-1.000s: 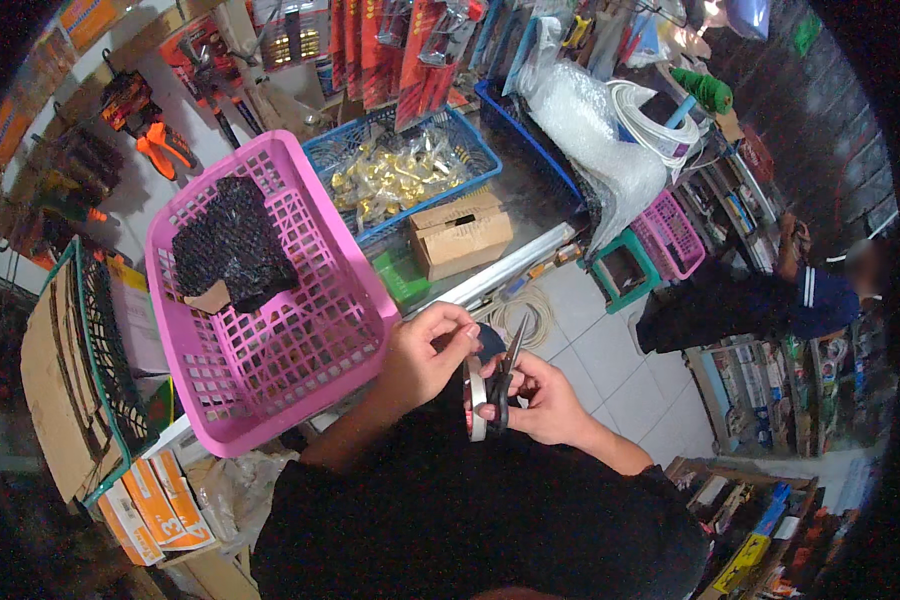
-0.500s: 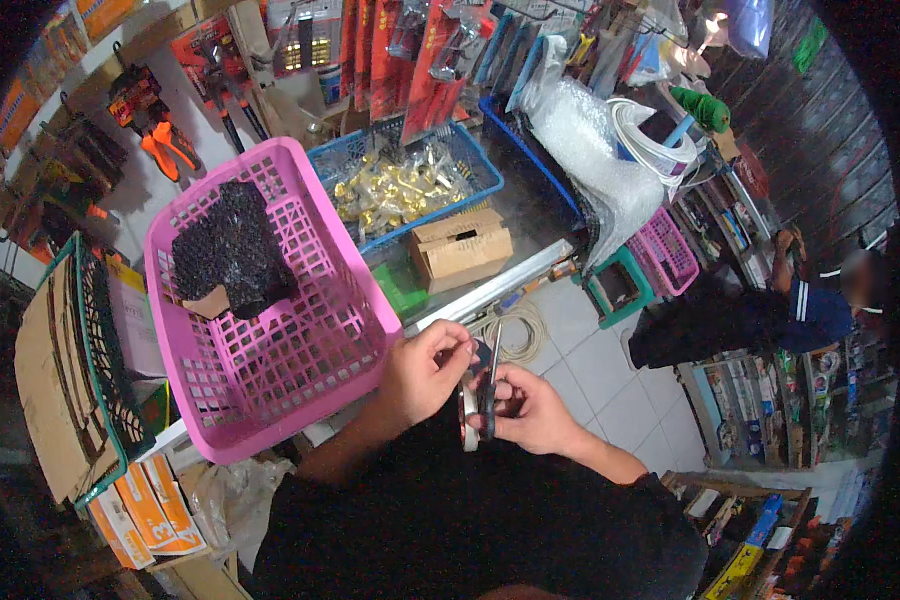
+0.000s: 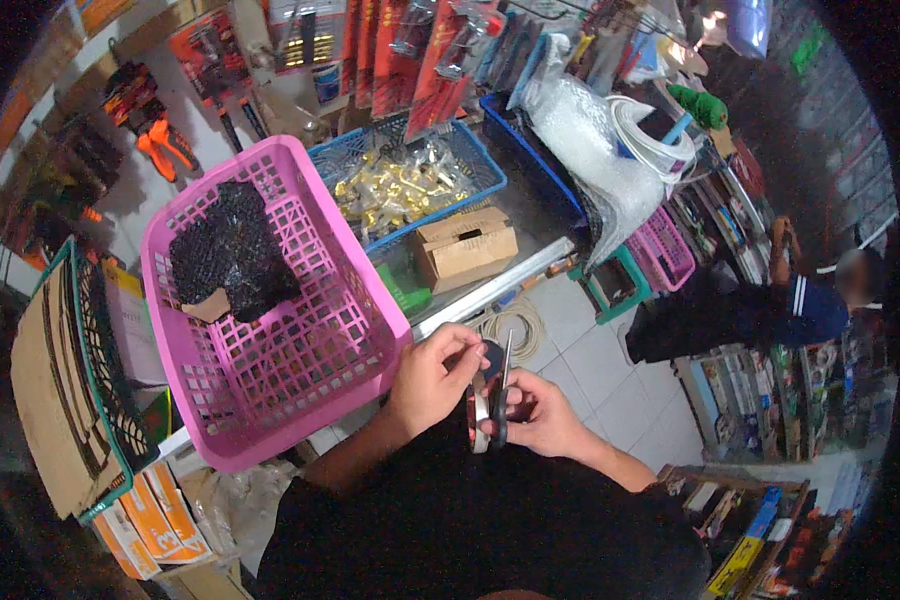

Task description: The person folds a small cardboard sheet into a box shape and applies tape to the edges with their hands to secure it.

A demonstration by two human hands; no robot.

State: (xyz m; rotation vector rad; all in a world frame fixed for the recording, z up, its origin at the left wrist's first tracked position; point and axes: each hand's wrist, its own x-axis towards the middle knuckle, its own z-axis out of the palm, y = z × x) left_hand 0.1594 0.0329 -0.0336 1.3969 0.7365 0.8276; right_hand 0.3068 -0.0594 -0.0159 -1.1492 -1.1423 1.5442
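My right hand (image 3: 548, 418) is wrapped round a pair of scissors (image 3: 503, 385) with dark handles, blades pointing up and away from me. The same hand holds a roll of tape (image 3: 480, 424), pale on its edge, just left of the scissors. Close by on the left, my left hand (image 3: 432, 380) has thumb and fingertips pinched together near the top of the roll; what lies between them is too small to make out. Left of my hands stands a large pink plastic basket (image 3: 368, 300) with a crumpled black plastic bag (image 3: 232, 245) in it.
Beyond the basket, a blue tray (image 3: 490, 188) holds small bagged brass-coloured parts, beside a cardboard box (image 3: 467, 255). Bubble wrap (image 3: 595, 150) hangs over the counter's right end. A coiled cable (image 3: 520, 335) lies on the tiled floor. Another person (image 3: 750, 315) is at the right.
Both hands have shifted slightly right, with the scissors and tape roll. The scissors tilt a little more to the right. The left hand keeps its pinch.
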